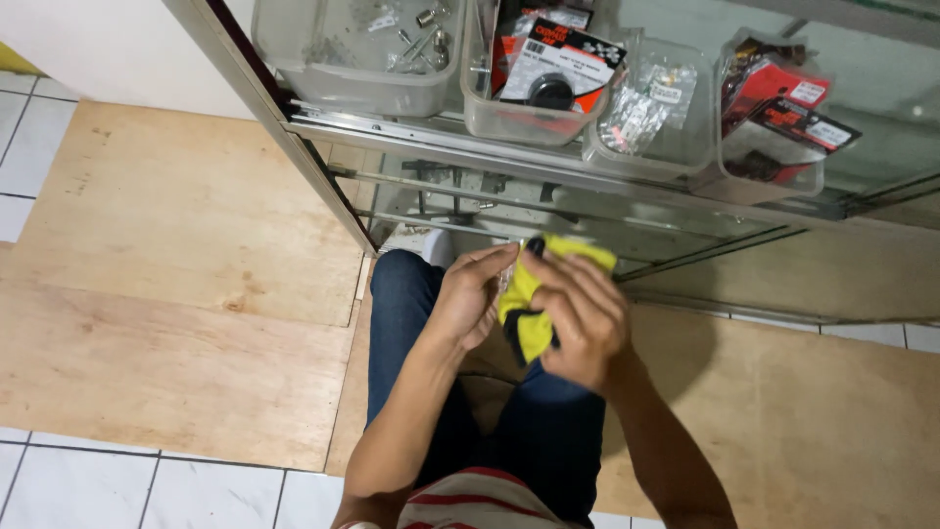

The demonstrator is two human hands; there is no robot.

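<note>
Both hands pinch the yellow packet [529,304], left hand [475,294] loosely, right hand [583,318] tighter, so a hard tug could spill it onto the floor [196,294].

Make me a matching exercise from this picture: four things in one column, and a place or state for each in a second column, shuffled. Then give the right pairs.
Things
1. yellow cloth
2. clear plastic bins
3. plywood sheets
4. left hand

Places or states
A. lying flat over the white floor tiles
B. lined up on the glass cabinet's shelf, holding small parts and packets
C. gripped between both hands
D. on the cloth's left edge, fingers curled toward the right hand

Pairs: 1-C, 2-B, 3-A, 4-D
</note>
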